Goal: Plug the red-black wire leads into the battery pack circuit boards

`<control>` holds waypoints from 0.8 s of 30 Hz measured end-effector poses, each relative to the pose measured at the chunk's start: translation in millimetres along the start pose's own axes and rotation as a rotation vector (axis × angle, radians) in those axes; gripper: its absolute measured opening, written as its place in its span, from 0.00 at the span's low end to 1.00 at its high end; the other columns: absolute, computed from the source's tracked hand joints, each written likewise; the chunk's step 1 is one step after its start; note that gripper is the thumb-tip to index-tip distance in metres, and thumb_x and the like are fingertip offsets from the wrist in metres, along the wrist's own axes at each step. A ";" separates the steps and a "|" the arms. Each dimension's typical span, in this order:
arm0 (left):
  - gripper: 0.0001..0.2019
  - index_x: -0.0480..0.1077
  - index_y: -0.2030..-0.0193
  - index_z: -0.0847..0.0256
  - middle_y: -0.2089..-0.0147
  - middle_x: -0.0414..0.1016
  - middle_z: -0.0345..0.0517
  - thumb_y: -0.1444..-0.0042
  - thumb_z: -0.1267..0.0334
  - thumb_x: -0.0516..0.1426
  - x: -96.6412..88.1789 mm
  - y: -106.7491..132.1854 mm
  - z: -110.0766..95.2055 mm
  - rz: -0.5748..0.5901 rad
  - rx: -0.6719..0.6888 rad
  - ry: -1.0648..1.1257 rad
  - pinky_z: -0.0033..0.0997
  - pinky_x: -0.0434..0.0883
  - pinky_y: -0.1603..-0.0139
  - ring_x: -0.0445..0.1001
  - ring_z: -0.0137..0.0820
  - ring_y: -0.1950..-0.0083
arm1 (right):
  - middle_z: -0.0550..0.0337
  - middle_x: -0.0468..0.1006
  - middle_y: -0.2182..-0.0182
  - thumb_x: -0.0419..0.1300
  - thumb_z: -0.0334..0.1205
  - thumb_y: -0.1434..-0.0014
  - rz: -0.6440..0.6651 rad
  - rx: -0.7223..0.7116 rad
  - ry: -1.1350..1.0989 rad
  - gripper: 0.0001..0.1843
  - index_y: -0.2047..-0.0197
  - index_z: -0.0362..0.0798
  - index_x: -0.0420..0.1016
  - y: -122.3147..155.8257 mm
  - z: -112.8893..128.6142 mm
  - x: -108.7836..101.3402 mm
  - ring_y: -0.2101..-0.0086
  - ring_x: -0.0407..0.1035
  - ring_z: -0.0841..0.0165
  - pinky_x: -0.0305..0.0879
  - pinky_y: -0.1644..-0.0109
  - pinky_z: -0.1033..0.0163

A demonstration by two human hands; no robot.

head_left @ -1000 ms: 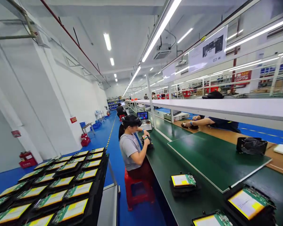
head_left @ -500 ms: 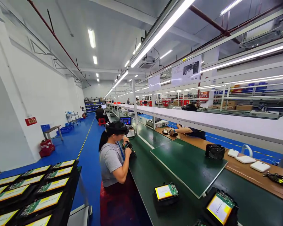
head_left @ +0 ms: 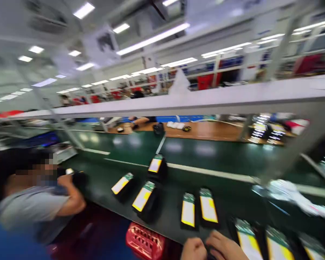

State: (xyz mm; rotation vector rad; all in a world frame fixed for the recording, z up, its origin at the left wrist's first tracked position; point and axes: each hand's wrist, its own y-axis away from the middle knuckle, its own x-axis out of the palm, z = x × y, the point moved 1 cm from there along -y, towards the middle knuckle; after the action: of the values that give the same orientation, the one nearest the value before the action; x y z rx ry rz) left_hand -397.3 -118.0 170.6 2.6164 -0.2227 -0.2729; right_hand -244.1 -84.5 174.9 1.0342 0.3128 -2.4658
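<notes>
At the bottom edge my left hand (head_left: 193,249) and my right hand (head_left: 224,246) are close together, fingers curled. A small dark thing shows between them, too blurred and cut off to name. Just beyond lie two black units with green circuit boards and white-and-yellow labelled packs, a left one (head_left: 188,211) and a right one (head_left: 208,206). More such units, among them a near unit (head_left: 249,242), lie to the right of my right hand. To the left are several others, including a unit (head_left: 143,196) and a farther unit (head_left: 155,164).
A co-worker in a grey shirt (head_left: 40,206) works at the left of the green bench (head_left: 105,195). A red stool (head_left: 144,240) stands against its front edge. A white shelf (head_left: 151,104) spans above. Clear plastic bags (head_left: 289,195) lie at the right. Another person's arm (head_left: 141,122) is across the bench.
The view has swung to the right and down, blurring the picture. My two hands have come into view at the bottom, and the co-worker now appears at the far left.
</notes>
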 end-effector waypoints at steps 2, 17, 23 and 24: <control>0.13 0.66 0.73 0.64 0.74 0.66 0.36 0.41 0.59 0.55 35.8 -34.0 2.3 0.125 -0.010 -0.154 0.29 0.66 0.67 0.65 0.25 0.72 | 0.59 0.75 0.67 0.55 0.44 0.41 0.037 0.123 0.013 0.10 0.70 0.57 0.77 35.0 -32.6 -9.9 0.66 0.72 0.67 0.67 0.62 0.63; 0.16 0.68 0.75 0.61 0.79 0.67 0.38 0.46 0.51 0.51 170.1 -97.9 -6.6 0.294 0.079 -0.399 0.27 0.60 0.68 0.67 0.30 0.72 | 0.61 0.73 0.77 0.52 0.40 0.46 -0.262 0.661 -0.332 0.09 0.73 0.48 0.71 150.3 -202.6 -69.6 0.74 0.67 0.67 0.59 0.69 0.64; 0.21 0.69 0.54 0.68 0.55 0.76 0.58 0.54 0.59 0.59 164.0 -128.1 40.3 0.001 -0.104 -0.320 0.33 0.68 0.53 0.74 0.38 0.55 | 0.58 0.76 0.74 0.53 0.52 0.49 -0.445 0.804 -0.518 0.17 0.71 0.47 0.73 187.6 -261.6 -61.6 0.70 0.70 0.64 0.64 0.67 0.62; 0.23 0.68 0.52 0.69 0.50 0.74 0.61 0.54 0.59 0.60 165.8 -133.7 45.0 -0.041 -0.128 -0.298 0.33 0.67 0.51 0.73 0.39 0.52 | 0.57 0.76 0.72 0.55 0.53 0.50 -0.490 0.821 -0.505 0.17 0.72 0.47 0.73 193.2 -269.0 -62.3 0.67 0.71 0.63 0.65 0.63 0.60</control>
State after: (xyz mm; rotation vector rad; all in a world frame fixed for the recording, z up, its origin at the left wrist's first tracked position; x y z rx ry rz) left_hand -233.1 -57.5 41.0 2.4477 -0.2441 -0.6697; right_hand 54.2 -134.8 26.2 0.5759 -0.7513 -3.2808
